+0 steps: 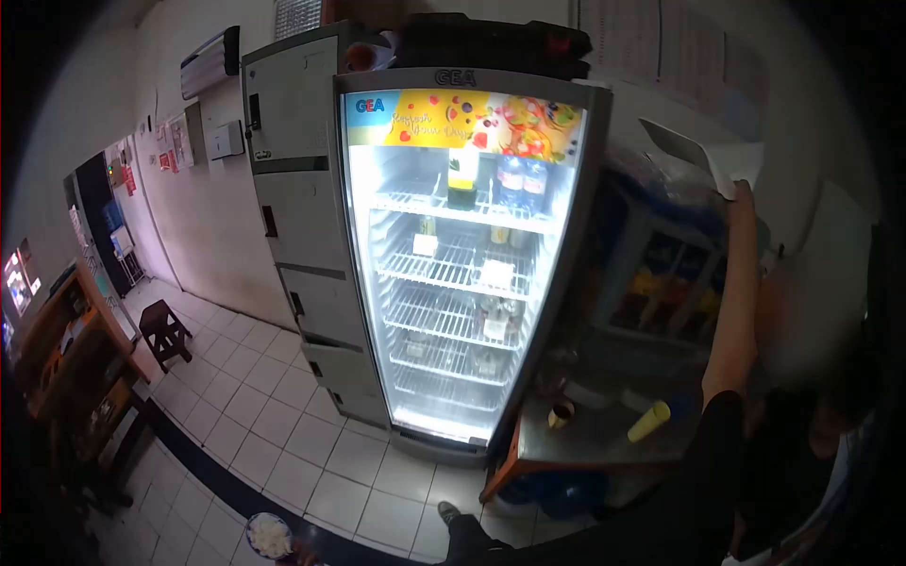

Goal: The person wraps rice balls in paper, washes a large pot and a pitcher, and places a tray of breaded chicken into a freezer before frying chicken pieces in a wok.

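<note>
At the bottom edge, my left hand (304, 555) shows only in part and in shadow. It grips the edge of a plate (250, 538) with a blue rim, heaped with white rice (273, 535). A bare arm in a dark sleeve, apparently mine, stretches up on the right side. Its end, my right hand (741, 195), is closed on the edge of a pale lid-like panel (694, 151), which stands tilted up; the fingers are small and blurred.
A lit GEA drinks fridge (453, 264) stands ahead beside grey lockers (294, 108). Right of it, a metal table (604, 443) holds a yellow cup (649, 422). Another person (793, 472) is close on the right. A dark stool (164, 332) stands on the tiled floor.
</note>
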`<act>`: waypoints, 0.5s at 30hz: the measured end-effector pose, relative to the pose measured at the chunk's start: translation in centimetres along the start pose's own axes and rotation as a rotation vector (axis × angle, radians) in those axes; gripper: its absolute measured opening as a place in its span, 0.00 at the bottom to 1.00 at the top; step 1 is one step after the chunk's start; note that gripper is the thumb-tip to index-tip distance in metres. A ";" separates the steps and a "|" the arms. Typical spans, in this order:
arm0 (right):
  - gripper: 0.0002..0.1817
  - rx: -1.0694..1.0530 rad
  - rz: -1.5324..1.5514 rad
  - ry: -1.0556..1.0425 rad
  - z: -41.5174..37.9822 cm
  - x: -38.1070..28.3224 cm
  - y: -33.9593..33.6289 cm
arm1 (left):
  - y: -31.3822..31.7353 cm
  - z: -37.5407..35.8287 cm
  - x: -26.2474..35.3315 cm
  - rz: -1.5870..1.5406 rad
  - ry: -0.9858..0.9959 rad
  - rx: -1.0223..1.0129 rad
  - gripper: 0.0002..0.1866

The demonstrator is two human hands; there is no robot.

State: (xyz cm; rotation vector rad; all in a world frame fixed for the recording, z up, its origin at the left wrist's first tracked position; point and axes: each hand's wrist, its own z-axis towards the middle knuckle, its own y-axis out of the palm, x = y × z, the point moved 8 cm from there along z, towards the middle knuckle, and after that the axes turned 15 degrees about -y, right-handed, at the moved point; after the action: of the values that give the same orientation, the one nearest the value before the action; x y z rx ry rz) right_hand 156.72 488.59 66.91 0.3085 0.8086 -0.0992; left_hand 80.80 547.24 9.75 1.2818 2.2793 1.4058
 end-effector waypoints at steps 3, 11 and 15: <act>0.22 0.012 -0.048 -0.023 6.0 3.9 2.4 | 4.8 1.2 0.6 0.135 0.167 0.202 0.15; 0.23 -0.141 -0.301 -0.044 13.9 16.1 6.5 | 8.6 10.4 -4.6 -0.483 -0.088 -0.230 0.13; 0.21 -0.311 -0.562 -0.242 15.0 18.6 12.8 | 10.0 13.6 -4.6 -0.442 -0.058 -0.341 0.19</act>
State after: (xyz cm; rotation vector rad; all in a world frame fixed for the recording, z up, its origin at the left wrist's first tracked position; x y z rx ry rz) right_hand 182.57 496.66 66.14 -0.2291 0.6386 -0.5218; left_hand 96.68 554.48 9.10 0.6578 2.0026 1.4771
